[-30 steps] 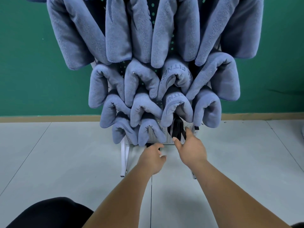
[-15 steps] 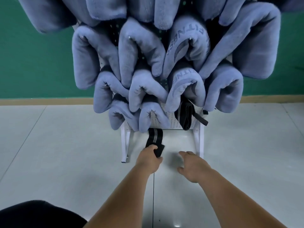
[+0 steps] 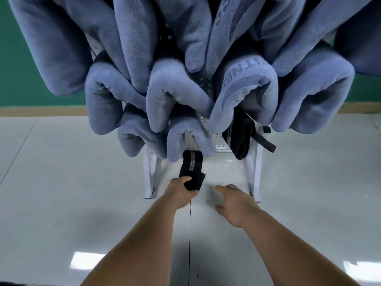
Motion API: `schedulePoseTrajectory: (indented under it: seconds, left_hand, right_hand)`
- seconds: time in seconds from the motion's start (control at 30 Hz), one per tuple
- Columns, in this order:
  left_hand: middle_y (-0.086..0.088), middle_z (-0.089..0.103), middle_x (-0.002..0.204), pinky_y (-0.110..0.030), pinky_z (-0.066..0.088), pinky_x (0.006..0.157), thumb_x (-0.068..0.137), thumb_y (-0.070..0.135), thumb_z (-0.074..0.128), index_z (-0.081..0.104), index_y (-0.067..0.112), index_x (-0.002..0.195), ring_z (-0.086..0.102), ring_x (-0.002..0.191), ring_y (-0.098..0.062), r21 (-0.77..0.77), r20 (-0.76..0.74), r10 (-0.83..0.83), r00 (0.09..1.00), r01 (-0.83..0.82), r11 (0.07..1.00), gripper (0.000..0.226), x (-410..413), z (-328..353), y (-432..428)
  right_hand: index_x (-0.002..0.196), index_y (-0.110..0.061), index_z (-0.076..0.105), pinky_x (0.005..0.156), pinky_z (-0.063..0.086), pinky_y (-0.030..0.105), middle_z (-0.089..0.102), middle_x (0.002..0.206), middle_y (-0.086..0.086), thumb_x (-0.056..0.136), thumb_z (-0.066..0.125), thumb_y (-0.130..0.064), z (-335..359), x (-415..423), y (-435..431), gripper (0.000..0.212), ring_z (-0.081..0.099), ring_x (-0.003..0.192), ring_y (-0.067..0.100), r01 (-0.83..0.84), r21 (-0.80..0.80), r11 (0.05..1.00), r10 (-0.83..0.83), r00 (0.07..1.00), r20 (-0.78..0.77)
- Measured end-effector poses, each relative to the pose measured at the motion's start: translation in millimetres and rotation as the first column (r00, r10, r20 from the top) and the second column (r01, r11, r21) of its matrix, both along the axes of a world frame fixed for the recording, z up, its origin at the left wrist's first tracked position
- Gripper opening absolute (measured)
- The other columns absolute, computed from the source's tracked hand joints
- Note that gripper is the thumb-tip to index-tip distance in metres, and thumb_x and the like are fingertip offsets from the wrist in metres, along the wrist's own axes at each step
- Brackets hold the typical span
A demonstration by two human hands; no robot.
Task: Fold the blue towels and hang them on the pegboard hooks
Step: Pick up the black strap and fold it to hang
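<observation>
Folded towels [image 3: 177, 96] hang tier on tier on the pegboard [image 3: 219, 141] at 12 o'clock, their lower loops overlapping. The left hand [image 3: 179, 193] grasps the lower end of a black strap [image 3: 191, 168] that hangs from under the lowest towel. The right hand [image 3: 235, 203], at 3 o'clock of it, is released, fingers relaxed, holding nothing. Risk: a hard downward pull on the strap could drag the towel above it off its hook, or rock the board.
</observation>
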State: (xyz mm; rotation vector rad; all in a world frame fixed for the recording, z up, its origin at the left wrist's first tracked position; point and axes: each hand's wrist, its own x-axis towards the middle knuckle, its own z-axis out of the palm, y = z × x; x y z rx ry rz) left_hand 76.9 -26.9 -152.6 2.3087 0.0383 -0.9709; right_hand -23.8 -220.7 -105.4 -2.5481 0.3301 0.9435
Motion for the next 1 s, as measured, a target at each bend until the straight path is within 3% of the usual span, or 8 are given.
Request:
schedulePoseTrajectory:
  seconds: [0.1, 0.2, 0.37, 0.47, 0.6, 0.7, 0.9, 1.0]
  left_hand:
    - [0.003, 0.064, 0.127, -0.028, 0.057, 0.08, 0.083, 0.029, 0.084, 0.065, 0.031, 0.136, 0.068, 0.1, -0.017, -0.04, -0.016, 0.104, 0.994, -0.105, 0.994, 0.056, 0, -3, 0]
    - [0.004, 0.071, 0.115, -0.028, 0.058, 0.08, 0.086, 0.018, 0.082, 0.075, 0.03, 0.119, 0.069, 0.096, -0.015, -0.041, -0.002, 0.153, 0.988, -0.153, 0.987, 0.036, -4, -1, -1]
    - [0.008, 0.076, 0.096, -0.022, 0.053, 0.063, 0.088, 0.019, 0.08, 0.078, 0.03, 0.095, 0.072, 0.083, -0.012, -0.118, 0.017, 0.227, 0.974, -0.224, 0.967, 0.013, -22, 18, -3]
    - [0.007, 0.076, 0.094, -0.025, 0.056, 0.072, 0.087, 0.018, 0.08, 0.079, 0.031, 0.091, 0.073, 0.09, -0.014, -0.202, 0.004, 0.226, 0.974, -0.221, 0.954, 0.014, -33, 41, -5]
    - [-0.014, 0.077, 0.101, -0.047, 0.064, 0.089, 0.091, 0.004, 0.077, 0.079, 0.015, 0.099, 0.076, 0.099, -0.032, -0.393, -0.116, 0.26, 0.958, -0.285, 0.874, 0.014, -43, 85, -7]
    - [-0.024, 0.074, 0.103, -0.042, 0.066, 0.079, 0.096, 0.002, 0.07, 0.073, 0.009, 0.11, 0.076, 0.087, -0.032, -0.476, -0.17, 0.314, 0.934, -0.357, 0.804, 0.015, -51, 126, -7]
    - [-0.025, 0.075, 0.114, -0.05, 0.064, 0.088, 0.098, 0.008, 0.068, 0.072, 0.013, 0.112, 0.074, 0.087, -0.028, -0.563, -0.126, 0.359, 0.925, -0.365, 0.742, 0.015, -67, 193, -8]
    - [-0.012, 0.076, 0.113, -0.041, 0.065, 0.087, 0.098, 0.018, 0.071, 0.073, 0.021, 0.113, 0.076, 0.099, -0.026, -0.573, -0.022, 0.252, 0.967, -0.219, 0.79, 0.016, -74, 229, -13]
  right_hand:
    - [0.164, -0.036, 0.025, 0.111, 0.046, 0.038, 0.029, 0.166, 0.0, 0.103, 0.055, -0.045, -1, -3, -1, 0.068, 0.046, 0.144, 0.029, 0.008, 0.004, 1.0, -0.008, 1.0, -0.018]
    - [0.163, -0.031, 0.03, 0.107, 0.048, 0.039, 0.037, 0.159, 0.002, 0.103, 0.057, -0.044, 5, -1, -2, 0.067, 0.05, 0.139, 0.031, 0.007, -0.003, 1.0, -0.007, 1.0, -0.021]
    - [0.163, -0.033, 0.027, 0.106, 0.05, 0.039, 0.049, 0.152, 0.005, 0.098, 0.066, -0.04, 23, 4, 0, 0.076, 0.052, 0.136, 0.028, 0.025, 0.026, 0.999, -0.025, 1.0, -0.004]
    - [0.162, -0.041, 0.027, 0.102, 0.054, 0.04, 0.055, 0.149, 0.005, 0.09, 0.077, -0.043, 35, 0, 4, 0.088, 0.058, 0.129, 0.028, 0.086, 0.075, 0.993, -0.089, 0.995, 0.033]
    - [0.159, -0.041, 0.035, 0.098, 0.055, 0.034, 0.063, 0.136, 0.001, 0.081, 0.087, -0.037, 60, -12, 7, 0.093, 0.062, 0.12, 0.022, 0.171, 0.225, 0.959, -0.202, 0.972, 0.123]
    - [0.151, -0.039, 0.048, 0.09, 0.057, 0.031, 0.069, 0.121, -0.003, 0.079, 0.089, -0.032, 88, -21, 6, 0.083, 0.068, 0.104, 0.018, 0.191, 0.314, 0.93, -0.259, 0.947, 0.19]
    - [0.123, -0.032, 0.067, 0.058, 0.049, 0.018, 0.067, 0.089, -0.009, 0.089, 0.083, -0.033, 158, -44, -3, 0.037, 0.065, 0.075, 0.01, 0.184, 0.369, 0.911, -0.321, 0.878, 0.355]
    - [0.119, -0.027, 0.069, 0.071, 0.058, 0.029, 0.067, 0.071, -0.008, 0.089, 0.084, -0.033, 191, -56, -8, 0.033, 0.064, 0.067, 0.012, 0.208, 0.396, 0.894, -0.374, 0.832, 0.409]
